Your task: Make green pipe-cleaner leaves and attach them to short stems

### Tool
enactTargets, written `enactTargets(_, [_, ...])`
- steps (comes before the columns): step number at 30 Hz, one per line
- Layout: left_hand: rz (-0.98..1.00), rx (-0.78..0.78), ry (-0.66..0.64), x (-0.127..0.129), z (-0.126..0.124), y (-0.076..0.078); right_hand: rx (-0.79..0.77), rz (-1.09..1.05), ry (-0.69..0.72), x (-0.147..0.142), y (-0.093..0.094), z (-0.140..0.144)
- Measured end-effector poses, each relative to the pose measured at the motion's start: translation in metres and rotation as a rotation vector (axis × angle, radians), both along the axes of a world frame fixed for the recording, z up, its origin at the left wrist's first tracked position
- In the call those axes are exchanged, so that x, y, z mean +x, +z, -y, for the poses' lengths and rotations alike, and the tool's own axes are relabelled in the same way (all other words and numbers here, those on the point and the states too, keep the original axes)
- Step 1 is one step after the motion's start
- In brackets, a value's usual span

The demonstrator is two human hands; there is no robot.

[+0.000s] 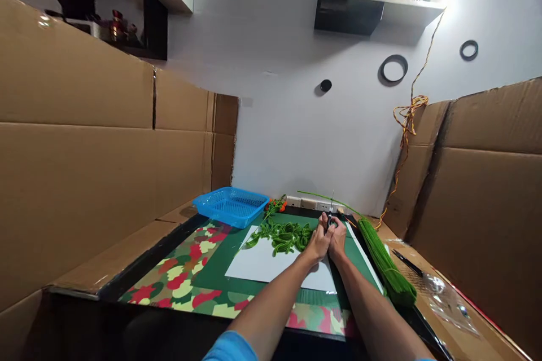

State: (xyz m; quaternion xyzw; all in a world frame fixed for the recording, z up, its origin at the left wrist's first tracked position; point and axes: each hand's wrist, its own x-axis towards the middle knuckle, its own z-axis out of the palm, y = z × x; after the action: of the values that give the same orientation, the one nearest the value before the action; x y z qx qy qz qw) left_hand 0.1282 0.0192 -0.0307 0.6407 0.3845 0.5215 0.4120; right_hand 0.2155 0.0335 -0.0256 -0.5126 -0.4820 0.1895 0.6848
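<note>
1. Left hand [318,242] and right hand [337,238] meet at lower centre, closed together around dark scissors [329,220] and a green stem [322,198].
2. Risk: stem looks thin; blades could slip, nicking fingers.
3. Green pile [283,235] just left, on white sheet [262,262].

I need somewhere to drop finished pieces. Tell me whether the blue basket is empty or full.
Empty, as far as it shows: the blue basket sits upright at the mat's far left corner, only its mesh floor visible; the near wall hides part.
</note>
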Motion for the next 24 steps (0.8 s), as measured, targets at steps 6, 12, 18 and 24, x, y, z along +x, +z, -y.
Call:
enactTargets(6, [-0.051,0.154,0.111,0.008,0.020,-0.010,-0.004,0.014,0.032,0.011,-0.001,-0.012])
enactTargets(12, [0.189,-0.050,0.151,0.016,0.016,0.002,0.036,0.051,0.090,0.015,-0.010,-0.009])
enactTargets(18, [0.353,-0.011,-0.003,-0.031,-0.007,0.040,0.045,0.194,0.228,0.010,-0.008,0.006])
enactTargets(24, [0.367,-0.021,-0.121,-0.076,-0.001,0.045,0.009,0.151,0.353,0.001,-0.006,0.031])
